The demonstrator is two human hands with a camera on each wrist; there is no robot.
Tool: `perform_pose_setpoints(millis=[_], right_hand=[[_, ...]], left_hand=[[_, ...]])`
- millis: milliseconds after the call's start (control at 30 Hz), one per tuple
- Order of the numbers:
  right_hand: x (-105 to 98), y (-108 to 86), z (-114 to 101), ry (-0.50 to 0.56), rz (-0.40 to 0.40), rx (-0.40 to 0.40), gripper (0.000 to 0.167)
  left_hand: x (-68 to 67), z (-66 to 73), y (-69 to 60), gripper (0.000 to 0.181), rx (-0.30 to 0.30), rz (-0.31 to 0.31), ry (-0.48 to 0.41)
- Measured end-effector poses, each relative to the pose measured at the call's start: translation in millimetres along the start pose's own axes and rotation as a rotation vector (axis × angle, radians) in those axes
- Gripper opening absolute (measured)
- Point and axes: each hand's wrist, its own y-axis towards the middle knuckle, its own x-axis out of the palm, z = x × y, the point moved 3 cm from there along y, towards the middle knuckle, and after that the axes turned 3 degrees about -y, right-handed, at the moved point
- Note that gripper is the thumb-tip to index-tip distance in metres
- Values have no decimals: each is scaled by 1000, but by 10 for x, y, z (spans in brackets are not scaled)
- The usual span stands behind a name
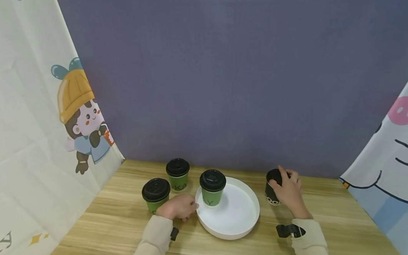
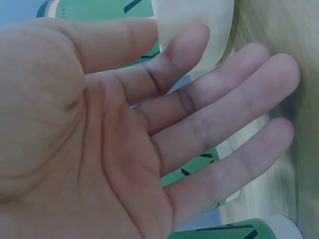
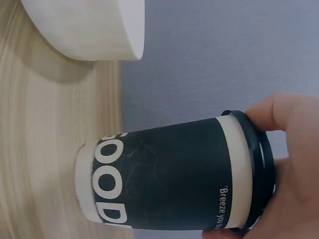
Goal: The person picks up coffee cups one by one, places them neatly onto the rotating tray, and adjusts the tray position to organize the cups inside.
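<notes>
As right hand (image 1: 290, 192) grips — cup (image 3: 169, 177) (black) is beneath.

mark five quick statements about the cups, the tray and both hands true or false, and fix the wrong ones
1. The right hand holds the dark cup at its lid. True.
2. Two green cups stand left of the white tray in the head view. True.
3. The white tray is empty. False: a third green cup stands in it.
4. The left hand grips a green cup. False: it holds nothing.
5. The green cups have white lids. False: all three have black lids.
</notes>
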Motion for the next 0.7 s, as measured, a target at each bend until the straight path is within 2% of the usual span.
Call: perform_pose_setpoints(millis=[233,500,700], right_hand=[[-51,-4,23,4,-7,12,69],[-120,-47,1,19,-30,26,72],[-133,-47,-22,-16,-29,12,76]], left_hand=[[17,23,17,31,-24,38,22],[11,47,31,30,-16,73,55],[26,26,27,30,-11,110,58]])
